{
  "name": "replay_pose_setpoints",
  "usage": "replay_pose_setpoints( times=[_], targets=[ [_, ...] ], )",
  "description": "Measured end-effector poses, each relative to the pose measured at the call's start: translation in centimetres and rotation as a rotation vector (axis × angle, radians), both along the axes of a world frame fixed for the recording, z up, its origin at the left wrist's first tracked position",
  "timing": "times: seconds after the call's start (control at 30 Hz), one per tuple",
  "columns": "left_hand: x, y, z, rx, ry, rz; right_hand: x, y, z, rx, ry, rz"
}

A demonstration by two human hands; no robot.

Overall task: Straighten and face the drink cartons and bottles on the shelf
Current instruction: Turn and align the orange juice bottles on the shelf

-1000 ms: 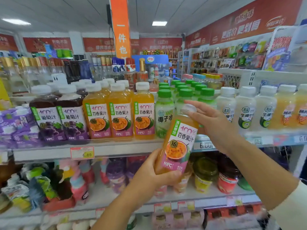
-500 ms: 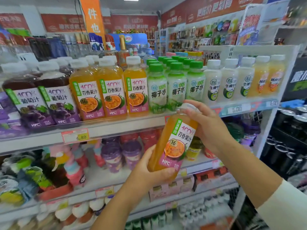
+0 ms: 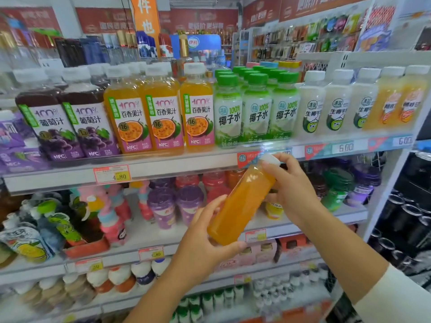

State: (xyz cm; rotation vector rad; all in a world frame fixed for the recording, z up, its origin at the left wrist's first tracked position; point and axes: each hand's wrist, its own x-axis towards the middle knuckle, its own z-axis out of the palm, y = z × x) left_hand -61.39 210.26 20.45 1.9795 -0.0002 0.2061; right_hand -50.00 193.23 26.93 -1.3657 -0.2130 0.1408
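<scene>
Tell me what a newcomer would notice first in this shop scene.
The orange juice bottle in the centre foreground, tilted and showing no label, with the left hand gripping its base and the right hand holding its neck by the white cap. Behind it, the upper shelf carries a neat colour run: grape juice bottles on the left, passion-fruit bottles in the middle, green-capped coconut water bottles to their right.

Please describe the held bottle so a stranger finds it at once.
Below the juice shelf, the left hand and right hand hold a tilted orange juice bottle. Unlike the shelved passion fruit bottles, it shows no label.
</scene>
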Motion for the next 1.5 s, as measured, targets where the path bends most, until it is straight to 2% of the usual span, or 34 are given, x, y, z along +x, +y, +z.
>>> replay_pose_setpoints(
  times=[0.1,0.17,0.27,0.37,0.47,0.53,0.7,0.77,0.87,0.97,1.07,1.13,1.17,1.3,1.33,1.43,1.5],
  targets=[
    [0.7,0.4,-0.4,-0.443,0.18,-0.086,0.1,-0.6,-0.3,0.098,-0.009,0.088],
    [0.8,0.2,-0.3,-0.534,0.241,-0.125,0.2,-1.0,-0.7,0.182,0.014,0.181],
    [0.5,-1.0,0.4,-0.323,0.184,-0.023,0.4,-1.4,-0.7,0.203,0.052,0.253],
    [0.2,-2.3,0.7,-0.115,0.028,0.174,0.3,-1.8,-0.3,-0.029,-0.005,0.099],
    [0.1,-3.1,0.0,-0.014,-0.079,0.181,0.5,-2.4,-0.5,-0.021,-0.02,0.033],
    [0.1,-3.1,-0.2,-0.061,-0.05,0.136,0.4,-2.9,-0.4,0.065,-0.011,0.032],
    [0.6,-2.1,0.0,-0.545,0.179,-0.05,0.3,-3.8,-0.8,0.201,0.009,0.063],
    [0.6,-2.3,0.0,-0.576,0.229,-0.096,0.2,-3.8,-1.0,0.201,0.015,0.085],
    [0.3,-3.2,-0.3,-0.44,0.116,-0.01,0.0,-3.8,-1.1,0.096,0.027,0.048],
    [0.1,-3.8,-0.9,-0.19,-0.056,0.137,-0.3,-4.2,-1.3,-0.06,0.046,0.031],
    [-0.1,-4.3,-1.6,0.027,-0.198,0.165,-0.7,-4.3,-1.7,-0.039,0.067,-0.018],
    [-0.2,-4.2,-1.9,0.083,-0.206,0.156,-0.9,-4.4,-1.8,0.037,0.074,-0.038],
    [-0.2,-4.0,-1.9,0.036,-0.164,0.143,-0.9,-4.6,-1.9,0.099,0.08,-0.034],
    [0.0,-3.1,-0.9,-0.483,0.123,-0.063,-0.7,-5.2,-2.0,0.31,0.059,0.035],
    [0.1,-3.0,-0.7,-0.54,0.162,-0.12,-0.7,-5.3,-2.0,0.335,0.049,0.066],
    [0.1,-3.5,-0.2,-0.434,0.119,-0.089,-0.4,-5.3,-2.0,0.386,0.066,0.15],
    [0.0,-3.9,-0.4,-0.362,0.056,-0.001,-0.3,-5.3,-1.8,0.314,0.069,0.129]
  ],
)
